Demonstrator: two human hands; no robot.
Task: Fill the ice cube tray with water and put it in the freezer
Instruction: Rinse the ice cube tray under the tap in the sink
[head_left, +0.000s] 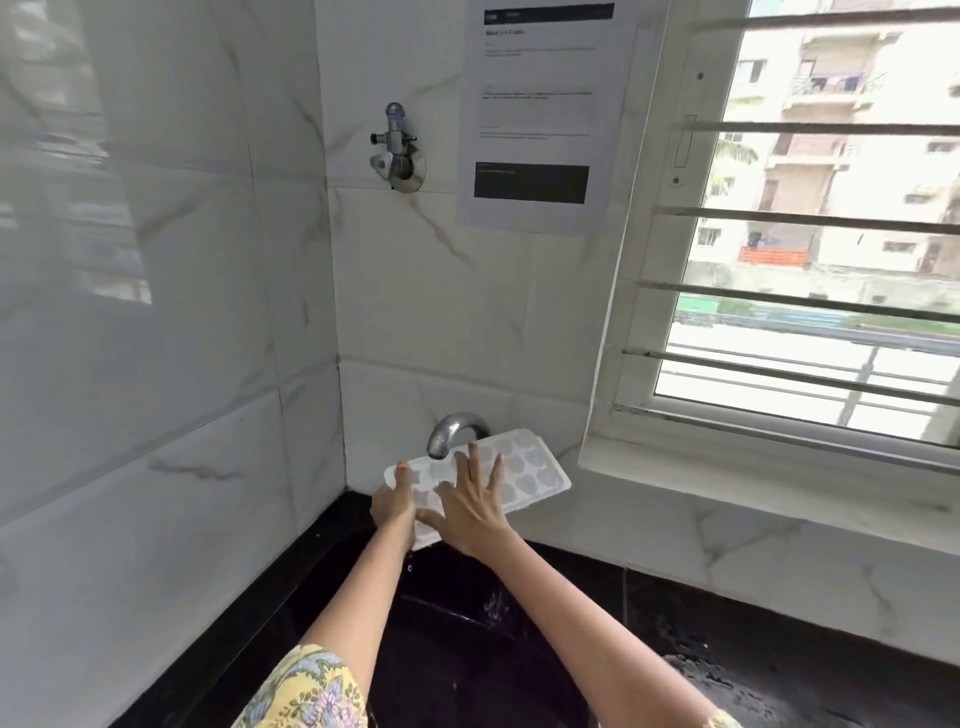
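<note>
Home kitchen, marble-look wall tiles (182, 312), chrome tap (452, 431) over black sink (467, 649); barred window (810, 218) w/ apt blocks outside

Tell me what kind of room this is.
Most likely a home kitchen, at the sink corner. A tap curves over a dark sink set in a black counter, the walls are tiled, and both hands hold an ice tray under the tap.
</note>
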